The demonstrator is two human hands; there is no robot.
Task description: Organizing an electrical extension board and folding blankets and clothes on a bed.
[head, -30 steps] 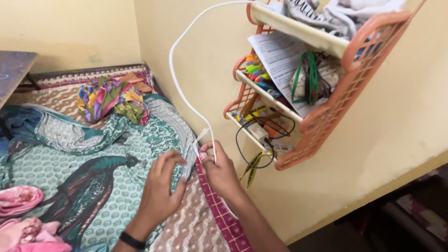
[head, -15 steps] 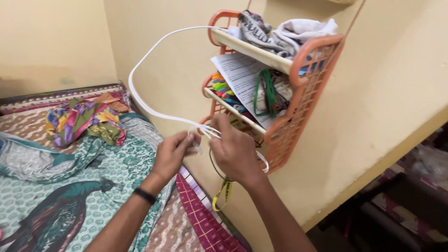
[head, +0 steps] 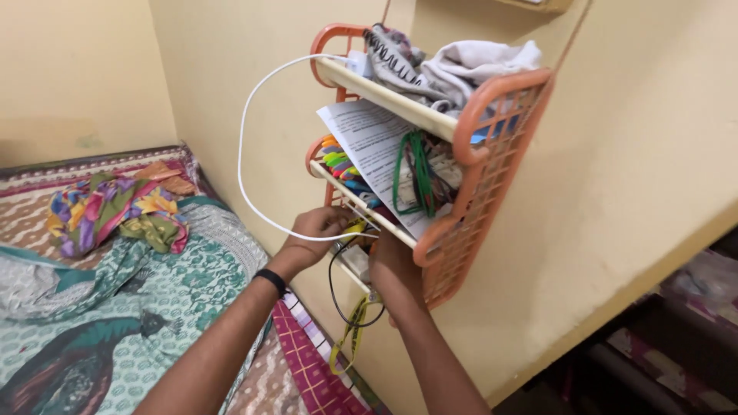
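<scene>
- The white cable point(head: 244, 165) is the thing in hand: it leaves a white plug block point(head: 358, 63) on the top shelf of the orange wall rack point(head: 492, 154), loops out to the left in a wide arc away from the wall, curves down, and runs back rightward to the hands at the rack's bottom shelf.
- At the hands, the cable's last stretch lies nearly level, running left to right along the front of the lower shelf.
- The left hand point(head: 317, 229) is closed on the cable, fingers curled over it just in front of the rack's lower left corner. It is the hand nearer the loop; the slack hangs up and to its left.
- The right hand point(head: 393, 265) sits just to the right of the left, tucked under the middle shelf and reaching into the bottom shelf. Its fingers are hidden behind the shelf edge, so I cannot tell whether they are closed on the cable's end or apart.
- The cable's free end seems to lie between the two hands or inside the bottom shelf; the end itself is not visible.
- A thin black wire point(head: 336, 296) loops down below the bottom shelf, and a yellow strap point(head: 350, 338) hangs beneath it, both just under the right hand.
- Papers point(head: 369, 146), a green cord point(head: 415, 165) and bright clips point(head: 338, 163) fill the middle shelf; cloths point(head: 461, 65) lie on top.
- The bed point(head: 115, 292), covered in patterned fabric, lies below and to the left, well apart from the cable.
</scene>
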